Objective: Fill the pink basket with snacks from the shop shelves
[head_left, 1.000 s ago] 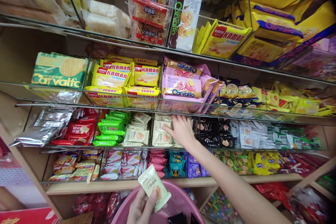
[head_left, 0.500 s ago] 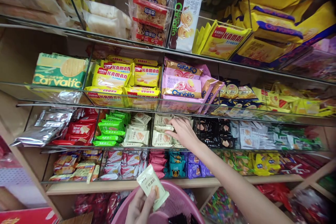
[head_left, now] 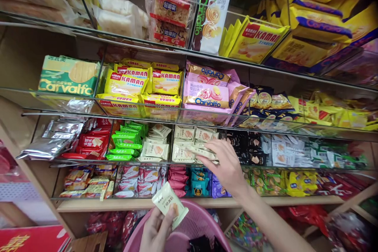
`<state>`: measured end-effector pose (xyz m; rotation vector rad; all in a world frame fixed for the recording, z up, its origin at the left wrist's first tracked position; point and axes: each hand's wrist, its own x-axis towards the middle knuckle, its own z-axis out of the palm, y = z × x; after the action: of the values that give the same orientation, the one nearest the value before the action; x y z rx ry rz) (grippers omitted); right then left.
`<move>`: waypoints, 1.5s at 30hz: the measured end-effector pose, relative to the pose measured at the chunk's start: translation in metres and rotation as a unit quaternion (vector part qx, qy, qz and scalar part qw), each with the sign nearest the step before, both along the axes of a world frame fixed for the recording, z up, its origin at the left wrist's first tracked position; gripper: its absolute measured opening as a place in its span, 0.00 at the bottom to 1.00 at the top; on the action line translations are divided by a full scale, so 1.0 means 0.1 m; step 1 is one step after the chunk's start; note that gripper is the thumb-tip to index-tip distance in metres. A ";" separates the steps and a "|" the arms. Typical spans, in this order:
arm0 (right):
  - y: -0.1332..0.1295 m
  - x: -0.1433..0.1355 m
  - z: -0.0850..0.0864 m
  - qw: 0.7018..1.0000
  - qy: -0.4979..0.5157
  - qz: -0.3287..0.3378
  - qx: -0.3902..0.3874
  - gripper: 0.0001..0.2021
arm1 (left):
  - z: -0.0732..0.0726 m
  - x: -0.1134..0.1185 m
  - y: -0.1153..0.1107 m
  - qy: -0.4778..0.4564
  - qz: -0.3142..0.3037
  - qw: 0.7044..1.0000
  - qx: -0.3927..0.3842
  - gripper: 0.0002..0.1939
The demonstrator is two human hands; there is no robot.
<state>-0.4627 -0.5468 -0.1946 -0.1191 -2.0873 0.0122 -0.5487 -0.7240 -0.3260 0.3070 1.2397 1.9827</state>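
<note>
A cream snack packet [head_left: 167, 203] is pinched between the thumb and fingers of my left hand [head_left: 158, 229], above the rim of a pink plastic basket [head_left: 203, 215]. My right hand [head_left: 226, 164] grips a second cream packet [head_left: 201, 152] by its end, at the front of a shelf compartment. More cream packets [head_left: 183, 133] of the same look lie behind and left of it. Inside the basket, dark packets [head_left: 203, 244] show at the bottom.
Glass-fronted shelves hold many wrapped snacks. Green packets [head_left: 126, 141] and red packets [head_left: 93, 141] lie left of the cream ones, black packets [head_left: 251, 145] to the right. A glass strip [head_left: 141, 114] runs above this row; a wooden ledge [head_left: 118, 206] runs below.
My right hand has drawn back from the compartment toward me and slightly right, now lifting a cream packet. My left hand stays nearly in place with its packet.
</note>
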 end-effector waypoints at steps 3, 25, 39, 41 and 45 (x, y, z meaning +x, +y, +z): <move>-0.39 0.15 -0.27 0.942 0.048 0.008 -0.331 0.14 | 0.01 0.08 0.04 -0.008 -0.019 1.000 0.013 0.34; -0.91 0.20 -1.50 0.716 0.116 0.014 -0.688 0.21 | -0.22 0.36 0.10 0.026 -0.103 0.991 0.085 0.28; -0.91 0.29 -1.71 0.697 0.113 0.009 -0.708 0.23 | -0.25 0.38 0.09 0.015 -0.164 0.984 0.069 0.29; -0.91 0.27 -1.69 0.712 0.091 0.001 -0.696 0.23 | -0.24 0.39 0.08 0.019 -0.171 0.983 0.071 0.29; -0.93 0.26 -1.68 0.729 0.077 -0.022 -0.680 0.22 | -0.29 0.41 0.07 -0.018 -0.151 0.987 0.055 0.31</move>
<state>-0.4370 -0.6399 -0.3628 -1.0003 -1.4852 1.4778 -0.5073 -0.7166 -0.3548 0.4821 0.9973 1.7876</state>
